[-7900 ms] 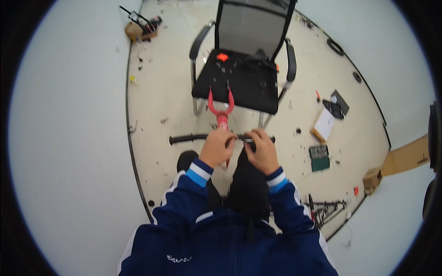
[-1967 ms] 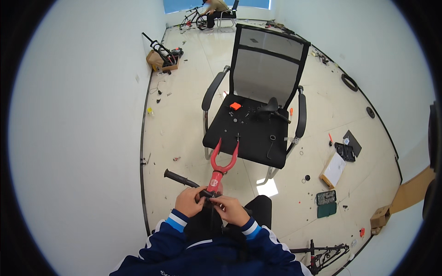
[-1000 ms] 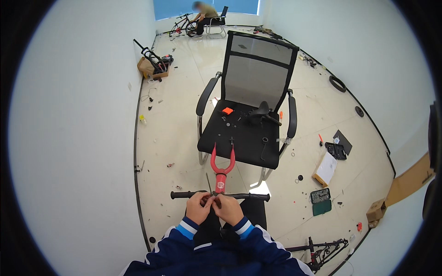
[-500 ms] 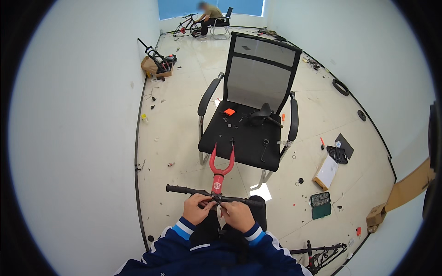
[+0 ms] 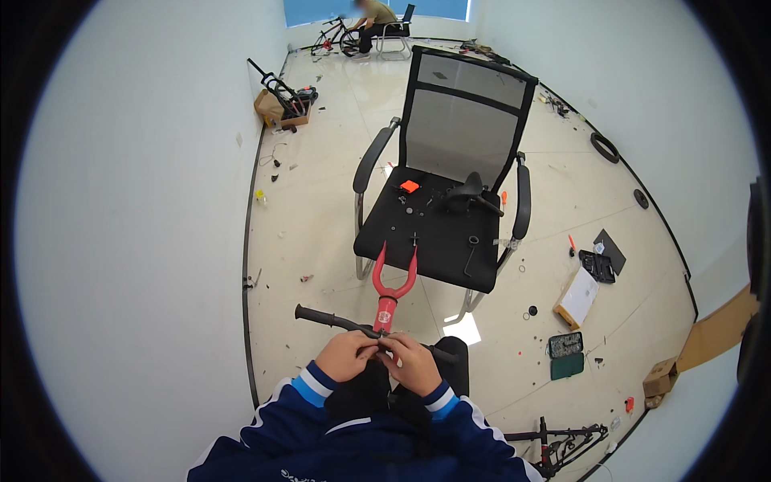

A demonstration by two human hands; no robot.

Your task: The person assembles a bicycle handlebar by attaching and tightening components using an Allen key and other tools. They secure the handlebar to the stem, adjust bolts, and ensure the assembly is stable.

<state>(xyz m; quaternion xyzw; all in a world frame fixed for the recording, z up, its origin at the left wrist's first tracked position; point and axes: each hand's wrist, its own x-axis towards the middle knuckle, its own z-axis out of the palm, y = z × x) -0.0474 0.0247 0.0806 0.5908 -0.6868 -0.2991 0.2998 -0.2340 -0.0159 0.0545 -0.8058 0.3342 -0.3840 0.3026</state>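
A black bicycle handlebar [image 5: 320, 316] lies across my lap, joined to a red bicycle fork [image 5: 386, 308] whose two prongs point away from me over the front edge of the chair seat. My left hand [image 5: 345, 356] and my right hand [image 5: 413, 365] meet at the middle of the bar, by the clamp. Both have their fingertips pinched together there, nearly touching. Whatever sits between them is too small and covered to name. A black bicycle saddle [image 5: 466, 194], a hex key [image 5: 469, 260], an orange piece [image 5: 409, 186] and small hardware lie on the seat.
The black mesh chair [image 5: 468, 132] faces me. To its right are a tyre [image 5: 604, 148], a white-topped box [image 5: 577, 297], a black tool case [image 5: 596, 267] and a green case [image 5: 567, 366]. A bike frame [image 5: 554, 442] lies lower right. Another person [image 5: 375, 18] sits far back beside a bicycle.
My right hand has shifted up and over the clamp, its fingers now against my left hand's. The handlebar's left end has tipped slightly. The whole view has shifted a little.
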